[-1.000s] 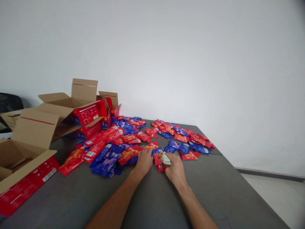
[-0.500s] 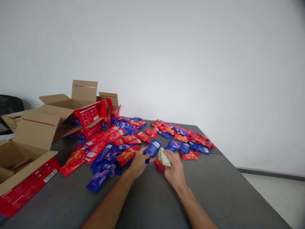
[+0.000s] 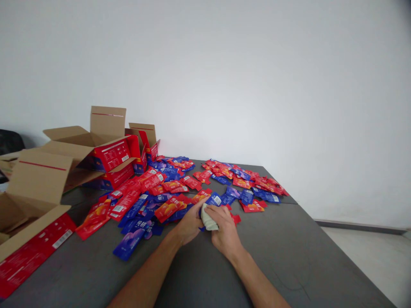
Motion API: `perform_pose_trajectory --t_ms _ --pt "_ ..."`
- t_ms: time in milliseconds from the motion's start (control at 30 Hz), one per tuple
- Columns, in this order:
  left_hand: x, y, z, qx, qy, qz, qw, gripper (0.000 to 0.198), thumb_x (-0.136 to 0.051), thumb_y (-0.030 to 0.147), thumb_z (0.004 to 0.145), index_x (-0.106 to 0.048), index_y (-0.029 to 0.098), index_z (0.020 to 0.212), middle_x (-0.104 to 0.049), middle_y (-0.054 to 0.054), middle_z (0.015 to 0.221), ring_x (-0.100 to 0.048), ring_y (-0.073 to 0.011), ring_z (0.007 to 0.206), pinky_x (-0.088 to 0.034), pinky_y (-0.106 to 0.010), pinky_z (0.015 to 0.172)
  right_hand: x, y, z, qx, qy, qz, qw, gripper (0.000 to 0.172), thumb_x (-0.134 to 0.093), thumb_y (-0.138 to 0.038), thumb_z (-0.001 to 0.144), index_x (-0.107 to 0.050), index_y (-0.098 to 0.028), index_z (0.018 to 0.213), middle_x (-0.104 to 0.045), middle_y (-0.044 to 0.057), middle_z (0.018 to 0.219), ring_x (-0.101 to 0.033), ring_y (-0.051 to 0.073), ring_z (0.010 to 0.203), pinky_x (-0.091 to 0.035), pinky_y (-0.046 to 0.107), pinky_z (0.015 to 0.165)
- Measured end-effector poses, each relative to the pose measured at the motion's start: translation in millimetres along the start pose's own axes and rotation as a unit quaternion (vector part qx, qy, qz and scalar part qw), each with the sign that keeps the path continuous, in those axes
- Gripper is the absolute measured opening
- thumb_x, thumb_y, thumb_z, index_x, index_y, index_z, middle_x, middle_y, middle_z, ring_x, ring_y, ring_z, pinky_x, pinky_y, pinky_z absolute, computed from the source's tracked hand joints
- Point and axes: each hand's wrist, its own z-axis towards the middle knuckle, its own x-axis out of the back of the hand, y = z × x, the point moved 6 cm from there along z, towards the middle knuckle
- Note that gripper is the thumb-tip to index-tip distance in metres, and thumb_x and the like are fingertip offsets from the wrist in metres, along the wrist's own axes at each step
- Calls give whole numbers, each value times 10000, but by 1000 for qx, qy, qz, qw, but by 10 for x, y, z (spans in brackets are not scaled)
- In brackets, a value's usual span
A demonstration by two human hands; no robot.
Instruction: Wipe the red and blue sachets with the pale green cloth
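Note:
A blue pouch with a white label is gripped by my left hand at the middle of the table. My right hand is closed on a folded pale cloth, which presses against the pouch's near part and covers some of it. The two hands meet there, and the left fingers are partly hidden behind cloth and pouch. Just beyond them lies a red pouch. Another red pouch shows partly from behind my right hand.
Red and blue pouches lie heaped to the left, with another pile at the back right. Open cardboard boxes with red sides line the left. A white wall rises behind the dark table.
My right hand has brought the cloth left onto the blue pouch, so the hands now touch. A red pouch has come into sight beyond my left hand. The view has shifted slightly.

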Motion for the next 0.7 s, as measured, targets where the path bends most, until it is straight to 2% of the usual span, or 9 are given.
perform_pose_trajectory --t_ms 67,167,267,367,467,533,600,700 --pt "-19 29 -15 3 -5 6 1000 936 -580 -74 532 -538 263 1404 -584 -82 1389 -504 -275 1294 -364 -401 1093 65 54 1 -16 27 -11 999 712 -479 64 662 -629 -248 1285 -642 67 1300 -577 257 1100 -475 432 933" --pt "-114 67 -41 11 -34 16 999 958 -532 -85 509 -545 265 1401 -577 -71 1405 -490 -263 1318 -322 -398 1124 262 242 -14 -53 103 -53 992 720 -462 62 646 -634 -227 1282 -634 80 1308 -561 265 1116 -468 448 942" --pt "-184 60 -51 17 -58 10 998 979 -506 -86 495 -540 265 1408 -577 -65 1408 -495 -257 1314 -307 -400 1129 377 359 -25 -63 133 -80 986 729 -451 60 651 -622 -218 1302 -624 88 1324 -552 274 1144 -450 475 965" --pt "-99 35 -30 -2 -26 -7 1000 997 -501 -89 465 -556 265 1395 -596 -57 1378 -512 -244 1277 -347 -352 1073 297 253 -7 -35 100 -51 993 733 -459 62 652 -626 -232 1302 -635 85 1309 -561 269 1121 -471 460 943" --pt "52 1 -13 -1 18 -27 999 1018 -510 -80 445 -548 265 1402 -665 -55 1235 -593 -220 1100 -427 -281 876 70 31 13 -10 0 -7 1000 742 -485 66 663 -623 -260 1315 -650 79 1290 -584 258 1058 -498 427 891" --pt "101 -8 -8 13 33 -39 999 1011 -519 -63 444 -546 251 1405 -697 -53 1108 -619 -195 946 -422 -250 745 -14 -67 11 -5 -26 17 1000 731 -495 66 656 -630 -252 1301 -656 77 1278 -589 258 1043 -498 426 893" --pt "105 8 2 19 51 -51 997 939 -537 -40 461 -589 226 1360 -705 -53 1048 -619 -179 875 -412 -241 697 -20 -74 5 -11 -16 28 999 700 -495 64 667 -640 -243 1279 -658 78 1270 -591 257 1051 -498 426 902" --pt "130 45 31 10 116 -61 991 644 -618 49 592 -678 193 1217 -712 -61 1049 -635 -177 886 -452 -259 752 89 28 -1 -32 44 25 998 611 -489 44 729 -651 -234 1249 -665 86 1250 -589 254 1089 -494 431 932"
